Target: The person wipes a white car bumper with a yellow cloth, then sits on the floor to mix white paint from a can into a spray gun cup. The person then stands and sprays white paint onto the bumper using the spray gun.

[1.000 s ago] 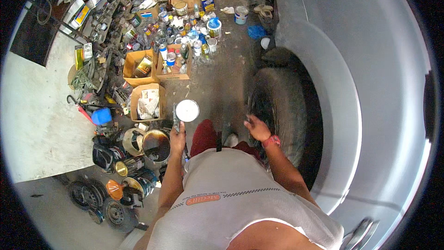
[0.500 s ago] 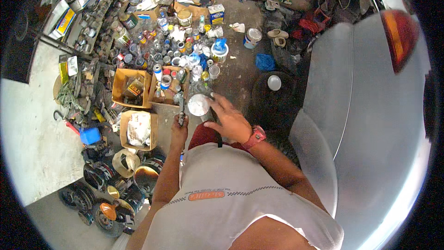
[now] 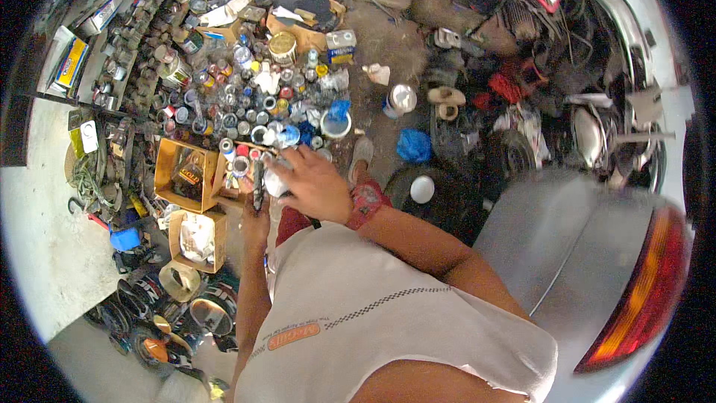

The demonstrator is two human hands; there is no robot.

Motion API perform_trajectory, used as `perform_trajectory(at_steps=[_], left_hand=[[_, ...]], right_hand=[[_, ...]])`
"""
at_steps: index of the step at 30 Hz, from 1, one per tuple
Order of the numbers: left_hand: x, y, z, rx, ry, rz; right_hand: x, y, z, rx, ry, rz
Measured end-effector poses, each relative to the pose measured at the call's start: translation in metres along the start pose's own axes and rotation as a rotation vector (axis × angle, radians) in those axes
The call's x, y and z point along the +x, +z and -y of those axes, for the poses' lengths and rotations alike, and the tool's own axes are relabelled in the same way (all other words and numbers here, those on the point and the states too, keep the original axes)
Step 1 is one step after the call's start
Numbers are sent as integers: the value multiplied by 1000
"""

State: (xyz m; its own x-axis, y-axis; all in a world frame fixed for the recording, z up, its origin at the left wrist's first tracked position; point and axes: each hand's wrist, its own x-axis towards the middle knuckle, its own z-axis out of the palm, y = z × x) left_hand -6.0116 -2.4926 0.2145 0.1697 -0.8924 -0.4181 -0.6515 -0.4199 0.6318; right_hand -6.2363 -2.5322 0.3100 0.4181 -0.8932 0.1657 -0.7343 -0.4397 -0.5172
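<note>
Two hands meet over one small white-topped can (image 3: 274, 183) in the head view, just in front of the person's chest. The left hand (image 3: 256, 218) is wrapped around a dark, narrow tool or spray body (image 3: 258, 183) that stands upright beside the can, fingers closed on it. The right hand (image 3: 317, 185), with a red band (image 3: 363, 204) at the wrist, now lies flat over the can's round top, fingers pressed down around it; a second ago that hand was off to the right near the tyre and the top showed bare, half a second ago it was only reaching in. So the lid has just been covered and gripped, which reads as the start of opening or closing it. The view has also swung right: a red tail light (image 3: 634, 302) and grey car panel (image 3: 552, 231) fill the near right. Far left, tins crowd the floor (image 3: 388, 52) beside two open cardboard boxes (image 3: 186, 172)
</note>
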Motion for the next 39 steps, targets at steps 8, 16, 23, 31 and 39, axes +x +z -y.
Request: perform_trajectory(at_steps=[8,16,23,31,39], left_hand=[[63,105,-62,-280,-27,-32],[75,164,-107,-246,-126,-87],[99,189,-110,-491,-351,-123],[153,268,-109,-893,-723,-444],[155,373,-137,-1188,-895,-636]], right_hand=[[60,-60,-145,1,-212,149],[102,-104,-190,-46,-347,413],[150,-123,-229,110,-244,430],[307,-68,-431,665,187,559],[381,4,-547,462,201,664]])
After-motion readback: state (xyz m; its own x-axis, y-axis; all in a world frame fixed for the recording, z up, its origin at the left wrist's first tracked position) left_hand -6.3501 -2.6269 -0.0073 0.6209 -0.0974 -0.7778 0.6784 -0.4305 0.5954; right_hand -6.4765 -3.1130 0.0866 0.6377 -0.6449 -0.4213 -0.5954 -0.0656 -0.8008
